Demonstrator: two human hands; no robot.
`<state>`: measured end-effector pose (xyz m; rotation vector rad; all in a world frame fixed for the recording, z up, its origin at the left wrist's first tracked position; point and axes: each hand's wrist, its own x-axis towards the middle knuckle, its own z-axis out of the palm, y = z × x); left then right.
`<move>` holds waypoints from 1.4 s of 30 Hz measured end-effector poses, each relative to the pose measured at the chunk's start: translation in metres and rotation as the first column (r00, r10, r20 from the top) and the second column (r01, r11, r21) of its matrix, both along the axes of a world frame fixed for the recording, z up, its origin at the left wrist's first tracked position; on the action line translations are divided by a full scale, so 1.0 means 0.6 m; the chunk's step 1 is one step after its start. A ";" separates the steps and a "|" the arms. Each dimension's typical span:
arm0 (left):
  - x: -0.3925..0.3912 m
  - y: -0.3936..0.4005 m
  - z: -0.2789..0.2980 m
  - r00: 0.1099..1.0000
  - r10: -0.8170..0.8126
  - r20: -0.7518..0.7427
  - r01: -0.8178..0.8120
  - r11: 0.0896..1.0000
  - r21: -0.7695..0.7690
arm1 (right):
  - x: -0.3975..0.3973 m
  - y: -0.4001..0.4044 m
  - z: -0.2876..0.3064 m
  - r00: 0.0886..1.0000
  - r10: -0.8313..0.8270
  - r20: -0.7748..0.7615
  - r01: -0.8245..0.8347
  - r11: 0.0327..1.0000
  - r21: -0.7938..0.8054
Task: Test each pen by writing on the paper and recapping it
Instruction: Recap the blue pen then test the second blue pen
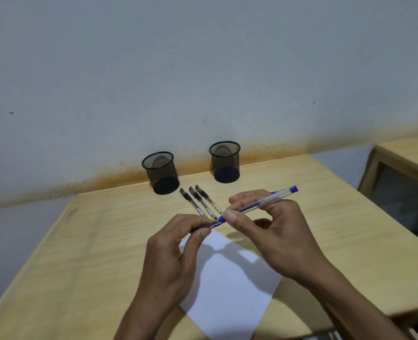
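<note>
Above the paper, her left hand pinches the blue cap while her right hand grips the blue pen.

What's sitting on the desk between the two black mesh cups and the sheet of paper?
In the head view, three black pens lie side by side on the desk, between the mesh cups and the paper. Their near ends are hidden behind the hands.

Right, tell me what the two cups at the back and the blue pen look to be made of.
Left cup and right cup: black wire mesh, probably metal, matt; the wall shows through the weave.
Blue pen: clear glossy plastic barrel, the blue refill visible inside, with an opaque blue end plug. Both hands hold it.
</note>
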<state>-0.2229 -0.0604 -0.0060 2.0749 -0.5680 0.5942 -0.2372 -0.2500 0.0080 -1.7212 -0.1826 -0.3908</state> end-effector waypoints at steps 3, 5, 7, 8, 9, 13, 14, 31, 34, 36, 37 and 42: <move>-0.003 0.000 0.002 1.000 -0.016 0.001 0.016 1.000 -0.006 | 0.001 0.010 -0.003 1.000 0.016 0.001 -0.016 1.000 0.009; -0.004 -0.001 0.006 1.000 -0.015 0.016 0.015 1.000 -0.005 | 0.000 0.016 -0.003 1.000 0.006 0.009 -0.006 0.999 0.052; -0.002 -0.001 0.010 0.999 -0.005 0.039 0.005 1.000 0.005 | 0.000 0.023 -0.003 1.000 -0.005 0.025 0.002 0.995 0.097; -0.002 -0.001 0.012 0.999 0.001 0.044 -0.001 1.000 0.010 | 0.000 0.026 -0.005 0.999 -0.009 0.036 0.005 0.994 0.107; -0.001 -0.001 0.013 0.999 0.004 0.043 -0.004 1.000 0.014 | 0.000 0.029 -0.004 0.999 -0.010 0.046 0.005 0.994 0.111; -0.001 0.003 0.014 0.999 -0.011 0.040 0.009 0.999 0.033 | 0.007 0.022 -0.001 0.997 0.061 0.039 -0.064 0.995 0.079; 0.001 0.005 0.014 0.999 -0.013 0.042 0.012 0.999 0.046 | 0.009 0.016 0.001 0.997 0.079 0.026 -0.081 0.992 0.094; 0.049 0.014 0.025 0.996 -0.062 -0.070 0.074 0.979 0.189 | 0.042 -0.030 -0.038 0.941 -0.043 0.335 0.245 0.769 -0.590; 0.060 0.024 0.006 0.995 0.034 -0.096 -0.016 0.983 0.182 | 0.065 -0.030 -0.047 0.975 -0.188 0.120 0.224 0.803 -0.552; 0.063 0.043 -0.017 0.978 0.133 -0.163 -0.099 0.975 0.200 | 0.089 -0.030 -0.053 0.954 -0.297 -0.046 0.222 0.797 -0.561; 0.063 0.054 -0.031 0.957 0.193 -0.216 -0.144 0.964 0.223 | 0.101 -0.029 -0.058 0.936 -0.337 -0.099 0.221 0.784 -0.580; 0.054 0.102 -0.084 0.875 0.400 -0.272 -0.249 0.855 0.456 | 0.153 -0.009 -0.080 0.860 -0.476 -0.185 0.216 0.667 -0.713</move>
